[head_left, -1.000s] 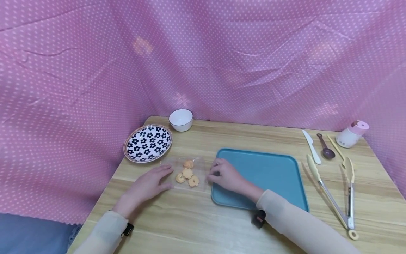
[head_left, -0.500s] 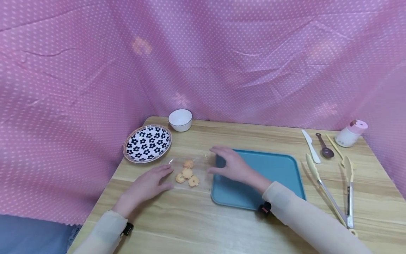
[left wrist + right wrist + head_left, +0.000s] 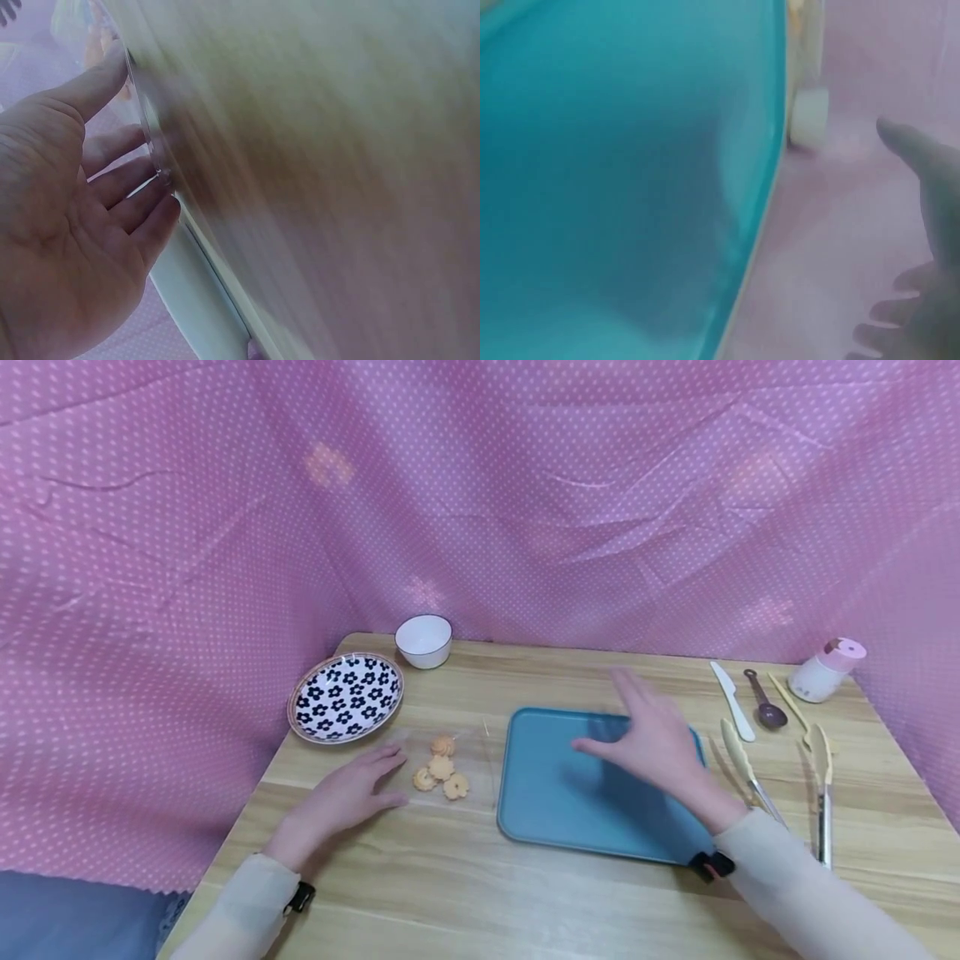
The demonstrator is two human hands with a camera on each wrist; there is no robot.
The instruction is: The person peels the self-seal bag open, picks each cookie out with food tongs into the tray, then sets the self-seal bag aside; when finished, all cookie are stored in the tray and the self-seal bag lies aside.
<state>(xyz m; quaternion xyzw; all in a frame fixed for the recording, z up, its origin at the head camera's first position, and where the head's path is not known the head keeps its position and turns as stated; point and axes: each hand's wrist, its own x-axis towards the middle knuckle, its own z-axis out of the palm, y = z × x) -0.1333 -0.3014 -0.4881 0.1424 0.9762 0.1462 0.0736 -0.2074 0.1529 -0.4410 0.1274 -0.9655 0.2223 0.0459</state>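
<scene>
Several small golden butter cookies (image 3: 441, 767) lie close together on a clear plastic bag (image 3: 478, 758), left of the middle of the table. My left hand (image 3: 341, 795) rests at the bag's left side, thumb and fingers spread apart. In the left wrist view the fingertips of this left hand (image 3: 82, 210) are right at the clear plastic. My right hand (image 3: 652, 742) hovers above the blue tray (image 3: 555, 777), thumb away from the extended fingers and nothing held. The right wrist view is blurred but shows that right hand (image 3: 930, 277) with its thumb stretched out.
A flower-patterned plate (image 3: 347, 697) and a white bowl (image 3: 424, 642) stand at the back left. To the right lie a pale knife (image 3: 732, 702), a dark measuring spoon (image 3: 767, 706), a yellow utensil (image 3: 789, 703) and tongs (image 3: 823, 793). Behind them is a pink-topped shaker (image 3: 827, 670).
My right hand has left the bag's right edge, opened its fingers and moved right over the tray. My left hand has stayed at the bag's left side.
</scene>
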